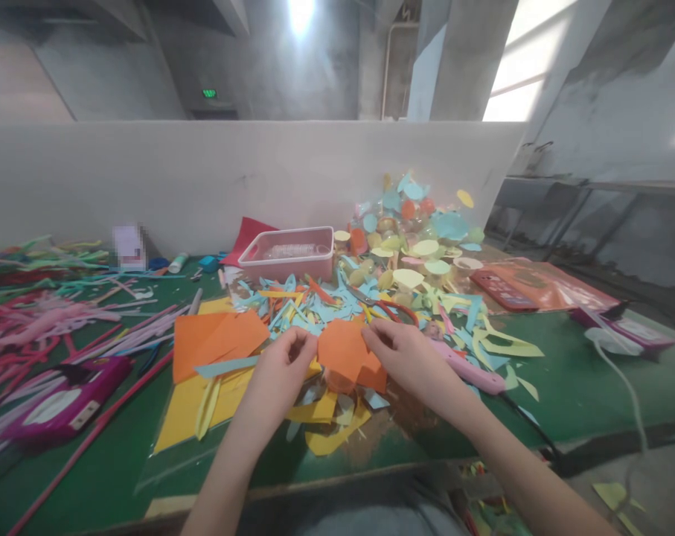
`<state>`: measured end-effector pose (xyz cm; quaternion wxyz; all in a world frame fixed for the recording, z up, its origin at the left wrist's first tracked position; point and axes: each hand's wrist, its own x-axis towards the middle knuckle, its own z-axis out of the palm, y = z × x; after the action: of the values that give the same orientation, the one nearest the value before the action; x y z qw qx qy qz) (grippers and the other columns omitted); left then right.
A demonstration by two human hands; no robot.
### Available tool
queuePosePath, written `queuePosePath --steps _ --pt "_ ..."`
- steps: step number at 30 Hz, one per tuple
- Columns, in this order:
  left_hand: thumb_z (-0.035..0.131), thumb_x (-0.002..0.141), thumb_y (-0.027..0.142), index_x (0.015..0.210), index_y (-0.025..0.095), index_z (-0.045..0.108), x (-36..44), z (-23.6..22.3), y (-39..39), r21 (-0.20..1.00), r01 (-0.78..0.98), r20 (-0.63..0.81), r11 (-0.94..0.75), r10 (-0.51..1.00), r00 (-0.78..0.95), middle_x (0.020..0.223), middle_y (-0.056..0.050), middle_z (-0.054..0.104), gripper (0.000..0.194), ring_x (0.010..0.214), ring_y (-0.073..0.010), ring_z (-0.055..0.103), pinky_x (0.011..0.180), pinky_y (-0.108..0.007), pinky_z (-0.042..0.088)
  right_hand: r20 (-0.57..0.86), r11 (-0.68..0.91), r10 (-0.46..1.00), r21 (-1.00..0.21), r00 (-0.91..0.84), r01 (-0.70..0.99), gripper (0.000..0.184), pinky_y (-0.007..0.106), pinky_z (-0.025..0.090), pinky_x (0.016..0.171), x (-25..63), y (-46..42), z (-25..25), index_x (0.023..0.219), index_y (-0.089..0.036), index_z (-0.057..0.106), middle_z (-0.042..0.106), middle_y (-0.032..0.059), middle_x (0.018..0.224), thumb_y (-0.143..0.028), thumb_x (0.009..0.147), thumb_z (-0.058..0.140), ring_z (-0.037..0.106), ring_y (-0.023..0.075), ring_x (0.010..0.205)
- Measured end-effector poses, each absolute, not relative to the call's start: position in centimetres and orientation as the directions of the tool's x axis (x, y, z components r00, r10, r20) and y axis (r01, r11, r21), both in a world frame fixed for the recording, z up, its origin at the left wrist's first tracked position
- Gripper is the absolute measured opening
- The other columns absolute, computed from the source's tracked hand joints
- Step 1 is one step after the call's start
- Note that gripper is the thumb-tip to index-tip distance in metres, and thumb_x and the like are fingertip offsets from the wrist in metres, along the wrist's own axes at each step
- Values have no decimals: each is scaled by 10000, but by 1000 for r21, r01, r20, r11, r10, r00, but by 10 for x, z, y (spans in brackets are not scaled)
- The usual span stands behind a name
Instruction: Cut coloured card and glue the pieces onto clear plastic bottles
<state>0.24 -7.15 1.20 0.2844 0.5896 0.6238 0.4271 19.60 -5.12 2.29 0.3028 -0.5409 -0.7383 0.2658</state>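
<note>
Between my two hands is a piece of orange paper (341,348) with cut, angled edges. My left hand (286,365) pinches its left edge with thumb and fingers. On the opposite edge, the fingers of my right hand (396,357) are closed on the same paper. Just under it a round, clear rim shows in part; what it belongs to is mostly hidden. Yellow paper scraps (337,432) lie below on the table. Behind my hands rest scissors (382,304) with red handles, among the cuttings. A pink glue gun (465,366) lies beside my right wrist.
Orange sheets (219,339) and yellow sheets (184,409) lie at left. Pipe cleaners (47,320) cover the far left, near a purple box (69,402). A pink basket (286,257) stands behind. Paper-topped clear cups (420,253) pile up at back right, near a red phone (501,289).
</note>
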Motion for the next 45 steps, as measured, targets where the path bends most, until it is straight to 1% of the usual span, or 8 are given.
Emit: queuePosePath --steps 9,13,18,22,26,30,40,45 --pt "510 815 515 716 206 508 2 10 -70 864 502 133 -45 981 -140 649 35 455 325 618 -146 421 577 -247 346 163 305 950 -669 -266 678 333 278 198 499 197 -52 23 625 -226 282 393 -37 567 -318 929 385 333 134 529" --pt "470 823 569 717 218 500 1 16 -75 835 550 148 -20 971 -189 623 39 446 368 611 -156 438 585 -256 348 324 373 915 -460 -239 806 381 293 295 559 198 -54 23 620 -222 405 518 11 597 -352 978 390 472 168 579" --pt "444 811 648 736 234 510 -10 18 -85 808 588 183 30 937 -299 624 33 478 427 607 -170 476 575 -263 362 663 582 666 -177 -341 794 401 410 447 889 196 -65 26 1054 -146 624 678 145 1075 -393 1035 308 590 277 1028" --pt "447 820 665 738 238 525 -22 13 -94 815 578 219 28 910 -352 677 9 577 442 622 -182 531 566 -263 385 624 750 533 -34 -572 661 584 448 350 1141 186 -71 23 1439 -77 433 435 160 1516 -474 1029 306 366 269 1414" --pt "467 827 660 728 244 520 -29 9 -99 823 567 216 41 900 -379 654 4 592 430 612 -194 559 548 -265 389 505 766 562 -18 -656 642 756 450 353 1168 175 -71 11 1425 -20 468 436 183 1506 -614 973 350 382 295 1417" --pt "453 825 672 742 241 510 -34 7 -99 834 550 209 43 898 -387 688 8 583 443 615 -182 541 563 -265 401 519 760 557 -2 -648 650 829 446 349 1176 170 -71 7 1439 -1 446 387 189 1527 -661 949 344 353 296 1433" --pt "468 806 683 788 228 544 -39 4 -99 851 525 233 8 890 -392 703 10 566 462 651 -183 531 583 -269 408 536 745 575 -30 -618 666 803 452 364 1166 163 -76 5 1469 -13 406 337 180 1550 -632 958 368 321 297 1448" --pt "466 823 671 787 233 536 -37 5 -99 844 536 225 16 896 -382 664 23 547 444 618 -173 522 560 -260 389 500 717 616 -36 -609 696 767 449 414 1131 165 -75 5 1425 2 469 422 189 1501 -606 974 348 424 312 1390"
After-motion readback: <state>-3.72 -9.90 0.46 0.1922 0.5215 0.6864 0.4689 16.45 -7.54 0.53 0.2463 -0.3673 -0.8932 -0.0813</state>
